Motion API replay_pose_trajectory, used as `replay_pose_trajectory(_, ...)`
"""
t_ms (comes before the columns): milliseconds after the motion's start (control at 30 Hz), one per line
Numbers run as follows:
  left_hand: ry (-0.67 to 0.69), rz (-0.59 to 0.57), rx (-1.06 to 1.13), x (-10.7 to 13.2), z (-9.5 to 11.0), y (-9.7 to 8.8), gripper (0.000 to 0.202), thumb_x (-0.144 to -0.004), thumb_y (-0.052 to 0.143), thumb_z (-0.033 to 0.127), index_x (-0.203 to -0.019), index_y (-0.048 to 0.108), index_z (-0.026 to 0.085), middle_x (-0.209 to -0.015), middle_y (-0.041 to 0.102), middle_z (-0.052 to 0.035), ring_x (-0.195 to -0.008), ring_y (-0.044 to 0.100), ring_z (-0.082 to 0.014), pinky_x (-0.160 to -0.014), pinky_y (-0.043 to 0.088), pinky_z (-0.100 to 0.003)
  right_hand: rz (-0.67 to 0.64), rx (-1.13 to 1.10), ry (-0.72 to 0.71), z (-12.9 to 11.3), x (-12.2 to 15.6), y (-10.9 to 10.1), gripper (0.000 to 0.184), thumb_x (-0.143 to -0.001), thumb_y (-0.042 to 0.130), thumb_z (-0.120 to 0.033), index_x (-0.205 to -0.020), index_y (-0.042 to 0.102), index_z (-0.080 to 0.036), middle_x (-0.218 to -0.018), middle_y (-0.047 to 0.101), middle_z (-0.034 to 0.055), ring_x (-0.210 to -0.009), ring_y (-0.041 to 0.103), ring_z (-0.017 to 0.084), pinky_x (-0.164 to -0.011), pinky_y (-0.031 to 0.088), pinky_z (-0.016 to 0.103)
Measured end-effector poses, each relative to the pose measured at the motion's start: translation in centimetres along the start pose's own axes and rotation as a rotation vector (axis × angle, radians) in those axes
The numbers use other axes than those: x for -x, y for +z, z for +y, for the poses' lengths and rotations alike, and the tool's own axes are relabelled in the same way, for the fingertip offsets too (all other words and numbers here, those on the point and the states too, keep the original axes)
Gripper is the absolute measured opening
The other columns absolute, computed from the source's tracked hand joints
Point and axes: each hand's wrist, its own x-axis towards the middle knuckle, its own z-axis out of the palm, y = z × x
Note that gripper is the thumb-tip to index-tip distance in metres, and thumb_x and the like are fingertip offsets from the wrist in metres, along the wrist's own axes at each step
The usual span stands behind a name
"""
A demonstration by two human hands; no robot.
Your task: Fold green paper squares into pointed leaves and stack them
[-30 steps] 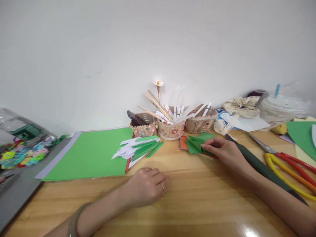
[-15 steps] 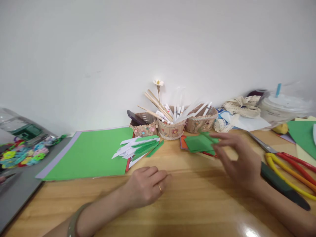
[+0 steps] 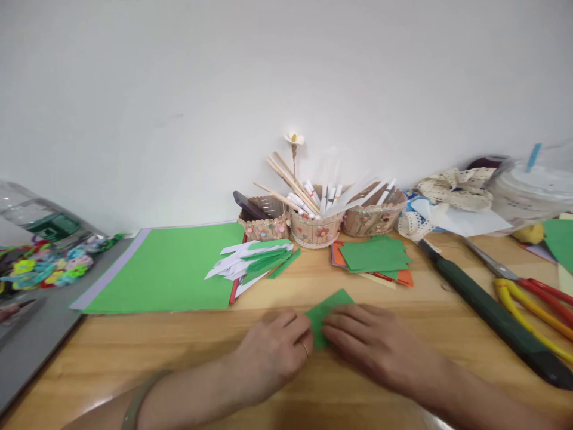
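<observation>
A small piece of green paper (image 3: 330,303) is held low over the wooden table, between my two hands. My left hand (image 3: 278,347), with a ring on one finger, is closed with its curled fingers at the paper's left edge. From the other side, my right hand (image 3: 373,339) grips the paper, its fingers together over the right part; the thumb is hidden. Beyond them lies a stack of small green paper pieces (image 3: 373,255) with orange ones under it. White and green paper scraps (image 3: 250,261) are heaped left of that stack.
Large green sheets (image 3: 174,269) lie at the left, beside a grey board (image 3: 40,334) with colourful trinkets. Decorated baskets (image 3: 316,232) with pens and sticks stand against the wall. A dark-handled cutter (image 3: 492,307) and red-and-yellow-handled scissors (image 3: 505,280) lie at the right.
My right hand has come from the stack toward the near middle with a green piece. My left hand has moved slightly right and now meets the paper. The view has shifted slightly.
</observation>
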Motion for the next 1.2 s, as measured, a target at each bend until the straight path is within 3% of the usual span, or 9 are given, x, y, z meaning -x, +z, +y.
replay_pose_trajectory(133, -0.110, -0.093, 0.060, -0.3, -0.3, -0.4, 0.008, -0.085, 0.052, 0.013, -0.081, 0.059, 0.014, -0.078, 0.060, -0.0038, -0.069, 0.055, -0.0175, -0.057, 0.048, -0.026, -0.010, -0.057, 0.117, 1.4, 1.0, 0.7, 0.017, -0.090, 0.046, -0.015, -0.089, 0.062, -0.016, -0.090, 0.065, 0.0061, -0.084, 0.057, 0.018, -0.073, 0.048, 0.031)
replay_pose_trajectory(267, -0.143, 0.018, 0.143, -0.6, 0.1, -0.5, 0.018, -0.087, 0.054, 0.029, -0.080, 0.061, 0.014, -0.074, 0.061, -0.0048, -0.068, 0.056, -0.0186, -0.059, 0.048, -0.028, -0.003, -0.078, 0.105, 1.3, 1.4, 0.7, 0.014, -0.089, 0.047, -0.014, -0.089, 0.062, -0.016, -0.083, 0.064, 0.0047, -0.079, 0.056, 0.016, -0.069, 0.047, 0.029)
replay_pose_trajectory(400, -0.175, 0.105, 0.251, -0.6, 0.2, 0.0, 0.029, -0.091, 0.046, 0.020, -0.066, 0.060, 0.015, -0.064, 0.058, -0.0019, -0.058, 0.053, -0.0143, -0.054, 0.043, -0.024, 0.017, -0.120, 0.144, 1.2, 1.3, 0.3, 0.014, -0.089, 0.048, -0.015, -0.082, 0.061, -0.018, -0.075, 0.061, 0.0026, -0.069, 0.054, 0.014, -0.061, 0.044, 0.027)
replay_pose_trajectory(500, -0.318, 0.053, 0.469, -0.9, 0.0, -0.3, 0.024, -0.089, 0.048, 0.017, -0.070, 0.063, 0.015, -0.067, 0.061, -0.0025, -0.061, 0.056, -0.0134, -0.056, 0.042, -0.022, 0.002, -0.192, 0.252, 1.5, 1.5, 0.0, 0.014, -0.090, 0.048, -0.017, -0.081, 0.059, -0.018, -0.074, 0.060, 0.0026, -0.069, 0.053, 0.014, -0.060, 0.043, 0.026)
replay_pose_trajectory(633, -0.528, -0.122, 0.714, -1.5, -0.1, -1.2, 0.022, -0.084, 0.052, 0.013, -0.065, 0.064, 0.014, -0.062, 0.060, -0.0009, -0.057, 0.055, -0.0110, -0.053, 0.039, -0.018, -0.052, -0.269, 0.405, 1.5, 1.8, -0.1, 0.015, -0.091, 0.046, -0.021, -0.080, 0.056, -0.019, -0.071, 0.058, 0.0018, -0.066, 0.054, 0.014, -0.057, 0.042, 0.024)
replay_pose_trajectory(733, -0.583, -0.162, 0.723, -1.5, -0.1, -1.3, 0.024, -0.085, 0.051, 0.015, -0.065, 0.064, 0.015, -0.061, 0.061, -0.0007, -0.057, 0.055, -0.0115, -0.053, 0.039, -0.019, -0.075, -0.267, 0.474, 1.2, 1.9, -0.3, 0.016, -0.091, 0.046, -0.022, -0.077, 0.055, -0.020, -0.070, 0.058, 0.0014, -0.063, 0.056, 0.013, -0.054, 0.042, 0.023)
replay_pose_trajectory(900, -0.577, -0.101, 0.709, -0.9, -0.2, -0.3, 0.023, -0.086, 0.051, 0.017, -0.067, 0.064, 0.017, -0.062, 0.063, -0.0002, -0.059, 0.057, -0.0127, -0.056, 0.041, -0.020, -0.098, -0.334, 0.570, 1.1, 2.1, -0.5, 0.006, -0.086, 0.052, -0.025, -0.087, 0.057, -0.021, -0.076, 0.063, 0.0023, -0.066, 0.060, 0.014, -0.056, 0.047, 0.023)
replay_pose_trajectory(1067, -0.609, -0.106, 0.681, -0.9, -0.6, 0.0, 0.021, -0.086, 0.051, 0.016, -0.071, 0.065, 0.018, -0.063, 0.064, 0.0007, -0.057, 0.058, -0.0124, -0.055, 0.041, -0.020, -0.058, -0.413, 0.724, 1.3, 2.0, -0.5, 0.014, -0.083, 0.054, -0.024, -0.096, 0.057, -0.021, -0.073, 0.065, 0.0000, -0.058, 0.060, 0.012, -0.052, 0.048, 0.021)
replay_pose_trajectory(1200, -0.627, -0.106, 0.669, -1.2, -0.5, -0.3, 0.018, -0.084, 0.052, 0.014, -0.072, 0.065, 0.017, -0.063, 0.064, 0.0011, -0.055, 0.057, -0.0116, -0.053, 0.039, -0.019, -0.079, -0.388, 0.754, 1.1, 1.8, -0.3, 0.012, -0.083, 0.054, -0.025, -0.094, 0.056, -0.021, -0.071, 0.064, -0.0003, -0.057, 0.060, 0.012, -0.051, 0.047, 0.021)
